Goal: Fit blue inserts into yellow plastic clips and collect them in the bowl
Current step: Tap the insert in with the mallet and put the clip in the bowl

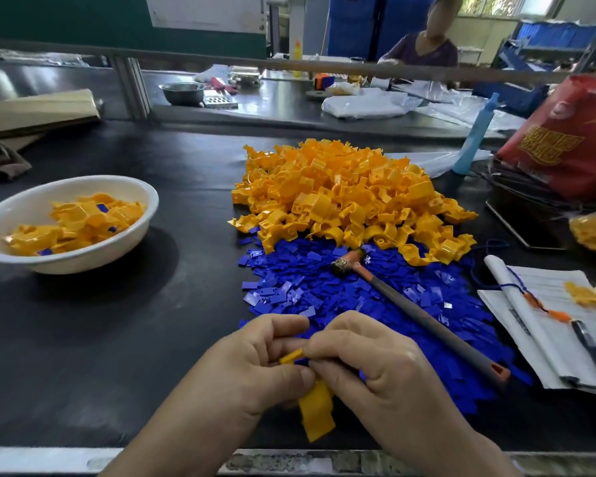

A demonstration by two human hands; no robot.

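Yellow clip [319, 413] held over near table [152, 339] edge, long axis running toward wearer. Fingers of left hand [252, 366] clamped on its upper end; fingers of right hand [369, 359] pinch blue insert [301, 361] there. Destination bowl [83, 261] well to the left, nearer left hand.

Both hands are in low at the centre, bare forearms angling up from the bottom edge and converging. The left hand [255, 363] sits back-up, fingers curled, thumb pressed forward onto the yellow clip [319, 413]. The right hand [369, 366] is curled tight too, knuckles up, fingertips tucked in against the left thumb, pinching the same clip from its side. Both wrists bend slightly inward, and the two hands touch at the fingertips.
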